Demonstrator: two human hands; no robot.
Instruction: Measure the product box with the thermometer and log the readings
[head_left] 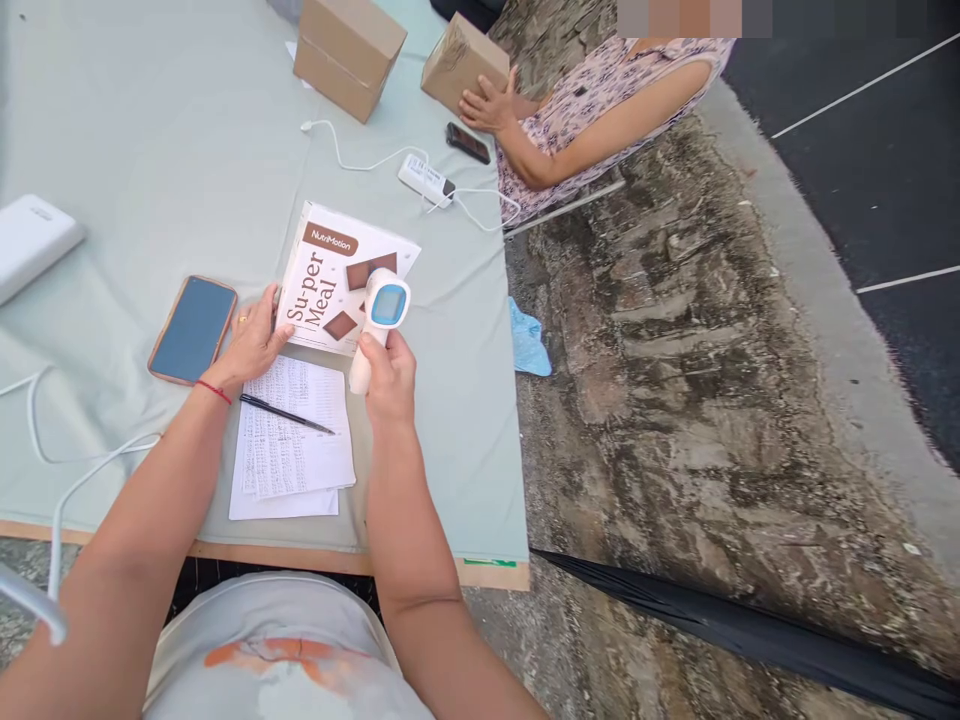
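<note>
A white and brown "Su-per Meal" box (330, 228) lies in front of me on the table, with chocolate-coloured squares printed on its face. My left hand (256, 335) grips its lower left corner, the thumb on the front. In my right hand (391, 375) is a white infrared thermometer (390, 303) with a blue-rimmed screen turned toward me. The fingers are wrapped round its handle, and its head covers part of the box's right side. Just below the box lie printed paper sheets (300, 465), with a black pen (286, 413) across them.
A phone (193, 330) lies left of my left hand. Farther left is a white power bank (34, 240). At the back stand a cardboard box (349, 55) and a smaller carton (461, 65) held by another person. White cables and a white adapter (424, 180) lie near the table's right edge.
</note>
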